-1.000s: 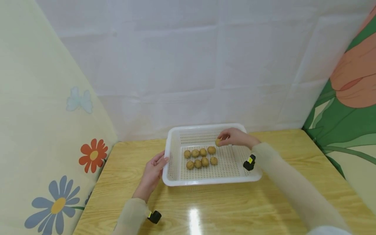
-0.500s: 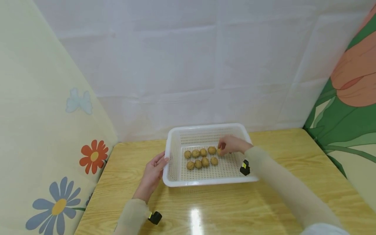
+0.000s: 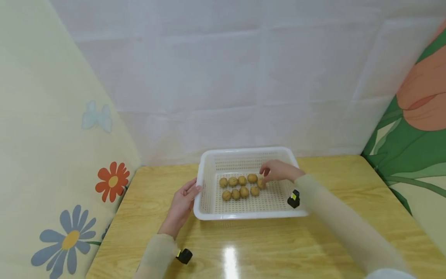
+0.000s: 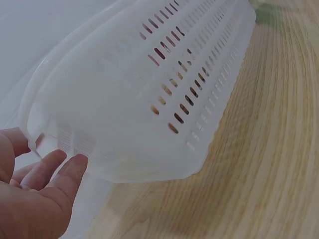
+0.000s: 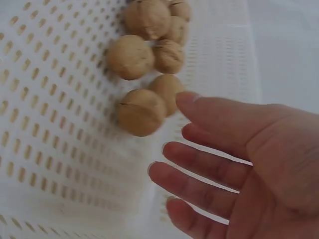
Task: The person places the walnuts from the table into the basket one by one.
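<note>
A white plastic basket [image 3: 251, 216] with slotted walls and base holds several walnuts [image 3: 244, 192] in two rows. My left hand [image 3: 181, 200] grips the basket's left rim, thumb on top and fingers underneath, as the left wrist view shows of the hand [image 4: 42, 194]. Inside the basket, my right hand [image 3: 279, 171] is beside the rightmost walnut [image 3: 261, 184] of the back row. In the right wrist view the fingers of that hand [image 5: 239, 159] are spread with nothing between them, the thumb tip close by a walnut [image 5: 167, 92].
The basket stands on a wood-grain table [image 3: 265, 248], near a white cloth backdrop [image 3: 216, 77]. Painted panels with a red flower [image 3: 112, 181] and a large tulip [image 3: 423, 97] flank the table. Each wrist wears a small black camera [image 3: 294, 198].
My right hand has lowered a walnut into the basket, set it at the right end of the back row, and let go. My left hand stays on the rim.
</note>
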`<state>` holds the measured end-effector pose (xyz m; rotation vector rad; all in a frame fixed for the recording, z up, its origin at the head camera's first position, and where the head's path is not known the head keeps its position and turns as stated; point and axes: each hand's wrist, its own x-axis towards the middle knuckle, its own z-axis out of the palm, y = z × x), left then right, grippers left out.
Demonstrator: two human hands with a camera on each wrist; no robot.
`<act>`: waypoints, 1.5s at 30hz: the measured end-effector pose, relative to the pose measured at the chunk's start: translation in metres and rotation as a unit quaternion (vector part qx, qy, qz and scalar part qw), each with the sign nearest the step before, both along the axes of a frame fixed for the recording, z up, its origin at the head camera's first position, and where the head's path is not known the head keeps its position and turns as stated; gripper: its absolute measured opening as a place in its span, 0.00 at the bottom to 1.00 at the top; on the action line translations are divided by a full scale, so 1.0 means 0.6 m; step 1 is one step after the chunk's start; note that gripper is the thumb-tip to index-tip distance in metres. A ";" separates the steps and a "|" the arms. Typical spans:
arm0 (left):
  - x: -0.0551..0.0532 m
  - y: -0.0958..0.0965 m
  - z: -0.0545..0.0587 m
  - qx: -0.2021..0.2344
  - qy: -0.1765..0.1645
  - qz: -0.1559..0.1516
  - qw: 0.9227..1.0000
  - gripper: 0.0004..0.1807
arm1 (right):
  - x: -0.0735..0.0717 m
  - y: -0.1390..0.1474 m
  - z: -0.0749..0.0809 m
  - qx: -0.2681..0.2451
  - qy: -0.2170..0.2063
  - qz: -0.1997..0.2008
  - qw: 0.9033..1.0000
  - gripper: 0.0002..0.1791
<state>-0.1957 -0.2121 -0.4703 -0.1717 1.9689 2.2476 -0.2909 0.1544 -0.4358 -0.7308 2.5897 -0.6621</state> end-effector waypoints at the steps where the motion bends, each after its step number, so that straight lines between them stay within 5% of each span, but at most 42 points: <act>1: 0.001 0.000 0.001 0.000 0.001 -0.001 1.000 0.27 | 0.004 0.007 0.009 -0.002 0.016 0.007 1.000 0.17; 6: 0.000 0.005 0.003 0.005 0.003 -0.006 1.000 0.27 | 0.037 0.052 0.059 -0.031 0.069 -0.002 0.997 0.18; 13: 0.003 0.015 0.002 -0.001 0.005 -0.018 1.000 0.28 | 0.100 0.145 0.087 -0.089 0.111 -0.110 0.984 0.20; 17: 0.007 0.019 0.003 -0.013 0.011 -0.010 1.000 0.28 | 0.139 0.190 0.052 -0.116 0.146 -0.160 0.969 0.22; 23: 0.008 0.022 0.002 -0.021 0.008 -0.002 1.000 0.28 | 0.196 0.238 -0.041 -0.122 0.217 -0.188 0.950 0.21; 29: 0.013 0.019 -0.002 -0.031 0.012 0.009 0.999 0.28 | 0.216 0.259 -0.094 -0.052 0.262 -0.194 0.944 0.24; 35: 0.016 0.017 -0.005 -0.031 0.016 0.015 0.999 0.27 | 0.223 0.265 -0.101 0.041 0.257 -0.221 0.940 0.34; 45: 0.010 0.011 0.001 -0.047 0.011 0.006 0.999 0.28 | 0.219 0.256 -0.091 0.064 0.254 -0.221 0.939 0.36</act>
